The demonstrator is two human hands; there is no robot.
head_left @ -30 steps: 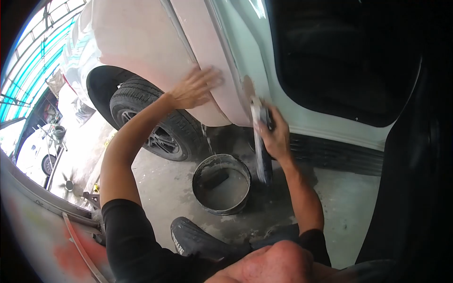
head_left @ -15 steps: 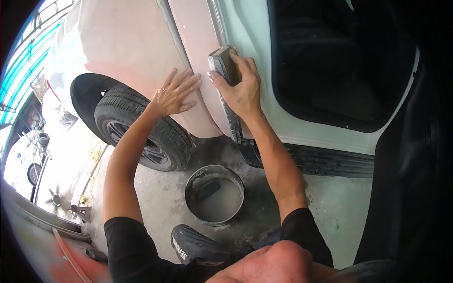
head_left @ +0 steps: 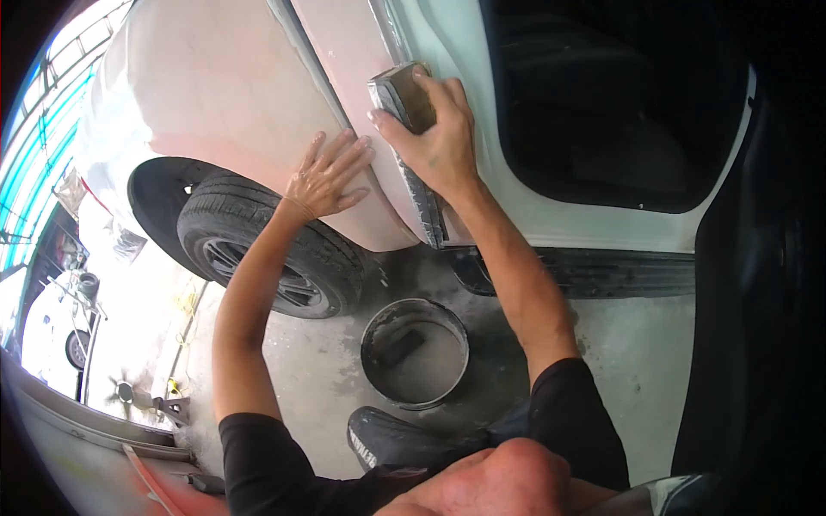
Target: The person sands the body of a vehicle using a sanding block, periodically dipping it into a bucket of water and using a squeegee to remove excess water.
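My right hand [head_left: 439, 138] is wrapped round a long sanding block [head_left: 419, 193], grey-white and wet along its edge, with a brown upper end. The block lies lengthwise against the pinkish-white body panel of a vehicle, beside the door edge. My left hand [head_left: 329, 176] lies flat on the fender panel [head_left: 232, 77], fingers spread, just left of the block and above the front tire [head_left: 258, 224]. Nothing shows in the left hand. The block's face against the panel is hidden.
On the concrete floor below the panel stands a round bucket [head_left: 415, 391] of murky water with a dark object in it. A black side step [head_left: 602, 273] runs to the right. My shoe [head_left: 379, 439] is near the bucket. A stand [head_left: 172, 408] is at lower left.
The camera view has shifted, so the bucket and wheel appear further right. My right hand and the block have moved slightly up along the panel. The left hand stays flat on the fender.
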